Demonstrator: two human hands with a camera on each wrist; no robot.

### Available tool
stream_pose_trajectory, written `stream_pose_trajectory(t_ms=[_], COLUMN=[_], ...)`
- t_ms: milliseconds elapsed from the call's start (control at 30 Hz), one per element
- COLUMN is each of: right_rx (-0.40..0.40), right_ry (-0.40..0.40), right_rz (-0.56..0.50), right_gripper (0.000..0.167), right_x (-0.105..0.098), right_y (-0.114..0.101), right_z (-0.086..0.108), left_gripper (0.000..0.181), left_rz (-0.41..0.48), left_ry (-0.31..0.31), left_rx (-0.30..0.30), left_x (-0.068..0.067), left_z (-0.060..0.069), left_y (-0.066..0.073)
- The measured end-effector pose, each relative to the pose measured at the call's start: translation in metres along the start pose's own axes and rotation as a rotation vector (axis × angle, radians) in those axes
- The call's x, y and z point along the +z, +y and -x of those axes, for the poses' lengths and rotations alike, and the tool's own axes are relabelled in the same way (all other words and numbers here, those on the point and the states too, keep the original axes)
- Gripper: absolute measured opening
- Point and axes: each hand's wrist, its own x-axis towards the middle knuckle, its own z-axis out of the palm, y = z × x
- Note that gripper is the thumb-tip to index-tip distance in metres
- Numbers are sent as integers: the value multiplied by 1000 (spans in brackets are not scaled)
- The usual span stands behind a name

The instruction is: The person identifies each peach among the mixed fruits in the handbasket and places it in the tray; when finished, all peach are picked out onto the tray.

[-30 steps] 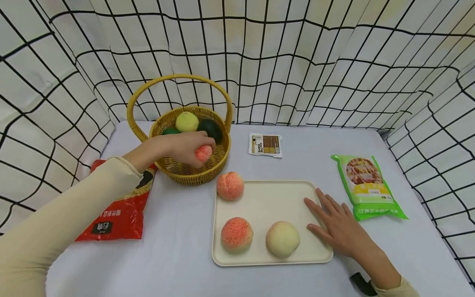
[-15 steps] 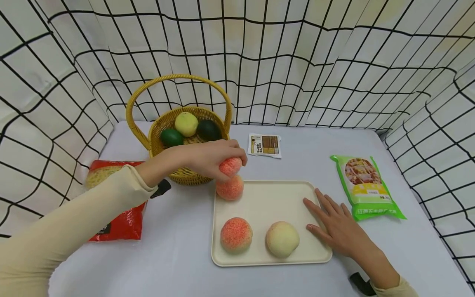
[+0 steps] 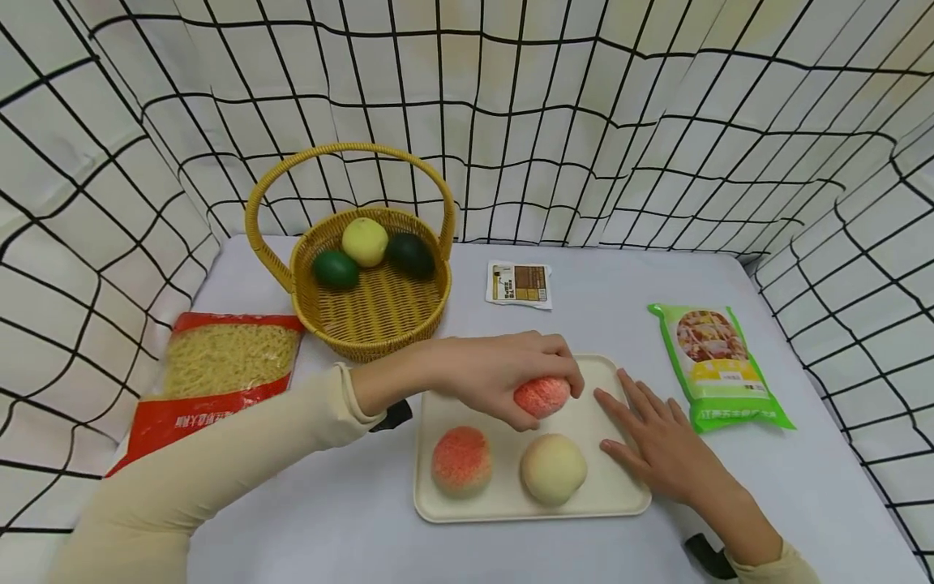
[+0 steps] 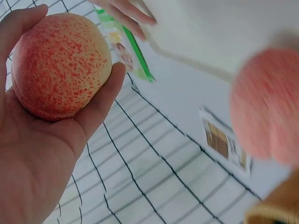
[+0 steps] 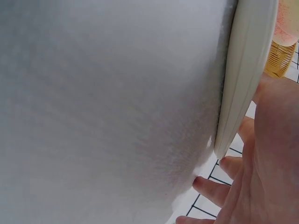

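Note:
My left hand (image 3: 503,377) grips a red-speckled peach (image 3: 542,397) above the cream tray (image 3: 525,517); in the left wrist view, fingers and thumb curl round this peach (image 4: 63,65). Another red-speckled peach (image 3: 462,461) and a pale yellow peach-shaped fruit (image 3: 553,469) sit on the tray's near side. The left hand hides the tray's far left corner in the head view, but a blurred pink peach (image 4: 271,107) shows in the left wrist view. With fingers spread and fairly straight, my right hand (image 3: 664,446) rests at the tray's right edge.
A yellow wicker basket (image 3: 365,324) with a tall handle holds a yellow fruit (image 3: 365,242) and two dark green ones. Around the table lie a red pasta bag (image 3: 226,357), a small sachet (image 3: 520,285) and a green food bag (image 3: 722,365). Black netting (image 3: 540,105) encloses the table.
My left hand has carried the gripped peach from the basket rightward to above the tray, passing over the peach at its far left corner. The right hand has stayed in place.

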Motion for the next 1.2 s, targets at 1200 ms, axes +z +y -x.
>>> stream_pose_trajectory(t_ms=[1200], right_rx=[-11], right_ry=[27], right_rz=[8], right_gripper=[70], right_x=[1], right_y=[3], right_z=[1], left_gripper=[53], left_rz=[-249], left_ry=[-11], left_rx=[-206], left_x=[58], left_z=[-62], left_y=[-26])
